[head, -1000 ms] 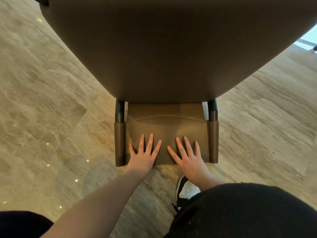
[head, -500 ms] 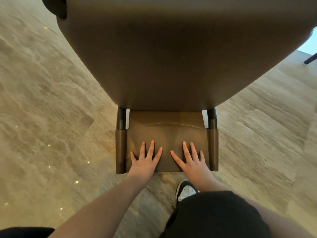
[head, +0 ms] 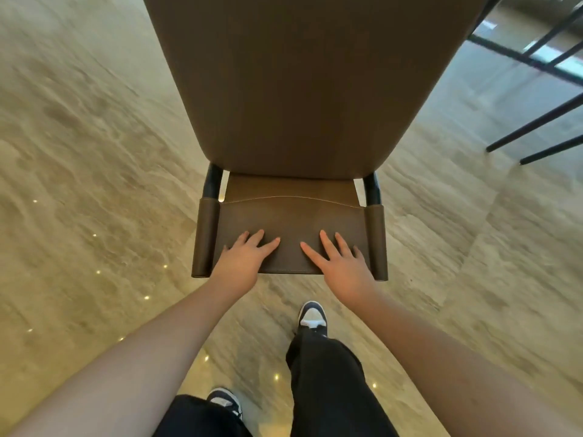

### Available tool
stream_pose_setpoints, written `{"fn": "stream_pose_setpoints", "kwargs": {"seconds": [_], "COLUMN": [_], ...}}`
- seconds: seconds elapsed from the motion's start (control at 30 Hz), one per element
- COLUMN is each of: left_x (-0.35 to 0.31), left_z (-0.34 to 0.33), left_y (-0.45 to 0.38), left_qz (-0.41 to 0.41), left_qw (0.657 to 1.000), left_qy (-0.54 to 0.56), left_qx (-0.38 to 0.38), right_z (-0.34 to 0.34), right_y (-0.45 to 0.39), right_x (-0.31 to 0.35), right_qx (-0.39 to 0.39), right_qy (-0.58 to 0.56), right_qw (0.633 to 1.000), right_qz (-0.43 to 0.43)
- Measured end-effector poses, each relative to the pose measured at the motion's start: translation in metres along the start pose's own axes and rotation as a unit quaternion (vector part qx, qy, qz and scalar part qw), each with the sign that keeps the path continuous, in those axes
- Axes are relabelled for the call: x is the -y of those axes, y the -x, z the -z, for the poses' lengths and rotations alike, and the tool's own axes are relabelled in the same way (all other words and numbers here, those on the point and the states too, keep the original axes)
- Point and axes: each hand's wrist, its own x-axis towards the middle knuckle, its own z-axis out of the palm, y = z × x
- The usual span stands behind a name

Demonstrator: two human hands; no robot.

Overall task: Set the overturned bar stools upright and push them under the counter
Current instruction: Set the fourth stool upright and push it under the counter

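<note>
A brown leather bar stool stands upright in front of me. Its low backrest [head: 293,219] hangs between two black posts, and a strip of seat [head: 290,184] shows behind it. The rest of the seat is hidden under the brown counter top [head: 299,83], which fills the upper middle of the view. My left hand [head: 243,263] lies flat on the left half of the backrest with its fingers spread. My right hand [head: 342,266] rests the same way on the right half. Neither hand curls around anything.
Beige marble floor [head: 94,152] lies on both sides of the stool. Thin black legs of other furniture [head: 536,121] slant across the upper right. My shoes [head: 312,316] stand just behind the stool on the floor.
My view has risen and both legs have come into sight below. My hands stay flat on the backrest, a little further apart. Black furniture legs have appeared at the upper right.
</note>
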Motion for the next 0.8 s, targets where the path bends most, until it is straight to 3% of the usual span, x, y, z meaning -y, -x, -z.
{"fn": "stream_pose_setpoints", "kwargs": {"seconds": [0.4, 0.57, 0.8], "left_x": [-0.012, -0.006, 0.016], "left_z": [0.263, 0.361, 0.472], "left_y": [0.079, 0.087, 0.078], "left_qz": [-0.017, -0.067, -0.138], "left_qw": [0.993, 0.979, 0.933], "left_qy": [-0.055, -0.092, -0.202], "left_qx": [-0.107, -0.171, -0.263], "right_z": [0.280, 0.382, 0.496], "right_y": [0.036, 0.035, 0.011], "right_x": [-0.019, -0.033, -0.045], "right_qx": [-0.061, -0.148, -0.278], "right_qy": [0.047, 0.029, 0.032], "right_qw": [0.996, 0.988, 0.960], "right_qz": [0.038, 0.035, -0.012]}}
